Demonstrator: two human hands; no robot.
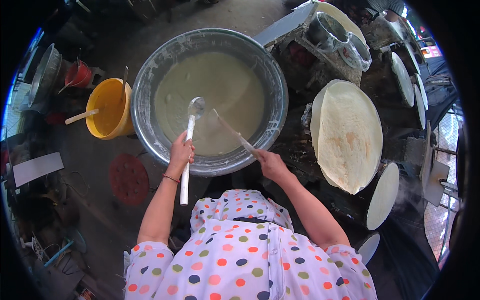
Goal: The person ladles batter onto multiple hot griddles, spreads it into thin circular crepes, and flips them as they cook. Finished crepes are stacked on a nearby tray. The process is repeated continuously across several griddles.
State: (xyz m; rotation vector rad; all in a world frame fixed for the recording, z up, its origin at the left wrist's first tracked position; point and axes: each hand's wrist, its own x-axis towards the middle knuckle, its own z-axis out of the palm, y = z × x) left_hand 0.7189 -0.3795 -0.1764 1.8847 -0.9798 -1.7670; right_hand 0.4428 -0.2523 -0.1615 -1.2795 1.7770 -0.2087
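Note:
My left hand (182, 150) is closed round the white handle of a ladle (191, 125), whose metal bowl is over the batter. In my right hand (274, 164) is a thin, flat paddle (234, 134), slightly blurred, slanting up and left over the batter. Its tip is close to the ladle's bowl but apart from it. Below both tools, pale grey-green batter (215, 75) fills much of a wide metal basin (272, 75) with smeared walls. Whether the paddle touches the batter I cannot tell.
Left of the basin stands a yellow bucket (125, 95) with handles sticking out, then a small red bucket (78, 74). A round red stool (128, 179) is below. Large flat pancakes (347, 135) lie stacked at the right, near round griddles (383, 196) and a steaming patch.

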